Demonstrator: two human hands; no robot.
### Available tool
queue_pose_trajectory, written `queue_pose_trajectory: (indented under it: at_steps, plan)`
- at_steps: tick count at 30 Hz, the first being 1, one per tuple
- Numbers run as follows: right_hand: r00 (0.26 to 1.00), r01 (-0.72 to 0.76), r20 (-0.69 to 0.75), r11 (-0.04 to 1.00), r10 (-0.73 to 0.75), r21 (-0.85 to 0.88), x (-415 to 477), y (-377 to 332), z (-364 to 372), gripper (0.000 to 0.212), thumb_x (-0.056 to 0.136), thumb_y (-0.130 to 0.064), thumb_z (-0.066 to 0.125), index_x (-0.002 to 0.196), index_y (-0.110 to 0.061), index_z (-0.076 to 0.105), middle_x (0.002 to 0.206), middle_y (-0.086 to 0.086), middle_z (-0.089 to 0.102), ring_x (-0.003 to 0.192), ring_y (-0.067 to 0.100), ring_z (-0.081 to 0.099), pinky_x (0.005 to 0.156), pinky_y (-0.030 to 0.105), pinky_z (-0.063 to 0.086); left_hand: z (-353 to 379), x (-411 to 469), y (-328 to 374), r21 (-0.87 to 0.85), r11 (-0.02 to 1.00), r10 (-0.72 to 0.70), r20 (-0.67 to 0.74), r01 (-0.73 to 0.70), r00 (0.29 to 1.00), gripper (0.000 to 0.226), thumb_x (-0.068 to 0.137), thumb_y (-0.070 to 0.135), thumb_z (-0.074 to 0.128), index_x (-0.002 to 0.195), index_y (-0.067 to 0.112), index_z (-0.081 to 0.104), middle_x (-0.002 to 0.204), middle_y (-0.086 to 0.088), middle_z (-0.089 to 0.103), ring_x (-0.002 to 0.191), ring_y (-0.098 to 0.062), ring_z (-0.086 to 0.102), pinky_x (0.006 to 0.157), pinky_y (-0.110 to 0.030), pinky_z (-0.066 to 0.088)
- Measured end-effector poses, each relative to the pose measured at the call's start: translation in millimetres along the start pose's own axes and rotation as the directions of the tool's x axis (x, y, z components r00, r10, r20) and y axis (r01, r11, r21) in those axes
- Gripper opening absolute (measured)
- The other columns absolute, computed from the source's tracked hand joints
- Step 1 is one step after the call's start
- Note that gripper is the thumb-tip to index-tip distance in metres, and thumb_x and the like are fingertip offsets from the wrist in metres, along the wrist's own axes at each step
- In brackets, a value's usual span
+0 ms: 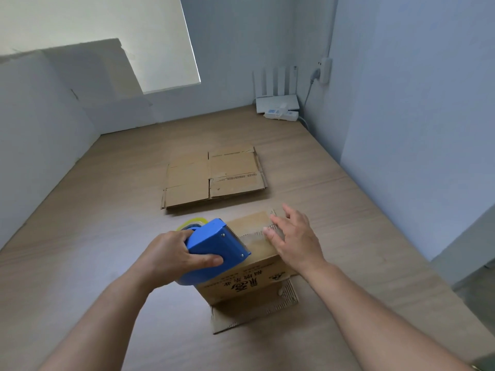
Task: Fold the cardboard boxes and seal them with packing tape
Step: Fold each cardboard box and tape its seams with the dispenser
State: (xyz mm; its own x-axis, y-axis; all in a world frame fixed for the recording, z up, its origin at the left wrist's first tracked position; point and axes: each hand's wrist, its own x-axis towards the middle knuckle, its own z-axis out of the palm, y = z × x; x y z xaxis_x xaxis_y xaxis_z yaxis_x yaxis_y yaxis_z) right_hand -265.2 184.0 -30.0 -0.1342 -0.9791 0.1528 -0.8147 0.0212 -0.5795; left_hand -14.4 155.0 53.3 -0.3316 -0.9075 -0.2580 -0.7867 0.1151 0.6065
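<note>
Box (254, 253) under right hand (292, 238); left hand (174, 257) grips dispenser (214, 245).

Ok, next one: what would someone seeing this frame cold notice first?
The blue tape dispenser stands out first, gripped by the left hand at the top of a small cardboard box in the near middle of the wooden table. The right hand lies open on the strip of tape across the box's top. Behind them, flattened cardboard boxes lie on the table.
</note>
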Motion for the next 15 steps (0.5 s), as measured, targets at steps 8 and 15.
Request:
queue_pose_trajectory:
  at_steps: [8,15]
  plan:
    - [0.951,-0.129,0.271,0.608,-0.147,0.783,-2,-40,-13,0.023,0.090,-0.017,0.062,0.113,-0.022,0.062,0.103,0.001,0.065,0.065,0.001,0.056,0.059,0.015,0.046,0,1,3,0.058,0.998,-0.003,0.036,0.001,0.999,0.075,0.044,0.076,0.059,0.104,0.031,0.061,0.090,0.015,0.064,0.080,-0.007,0.062,0.061,-0.017,0.050]
    - [0.997,-0.059,0.074,0.682,0.007,0.729,-7,-37,0,0.021,0.091,-0.025,0.061,0.070,-0.029,0.062,0.064,-0.013,0.060,0.058,0.003,0.053,0.057,0.016,0.044,-3,12,14,0.177,0.984,-0.035,0.098,0.017,0.995,0.067,0.043,0.081,0.054,0.095,0.039,0.053,0.086,0.018,0.061,0.077,-0.005,0.060,0.059,-0.014,0.047]
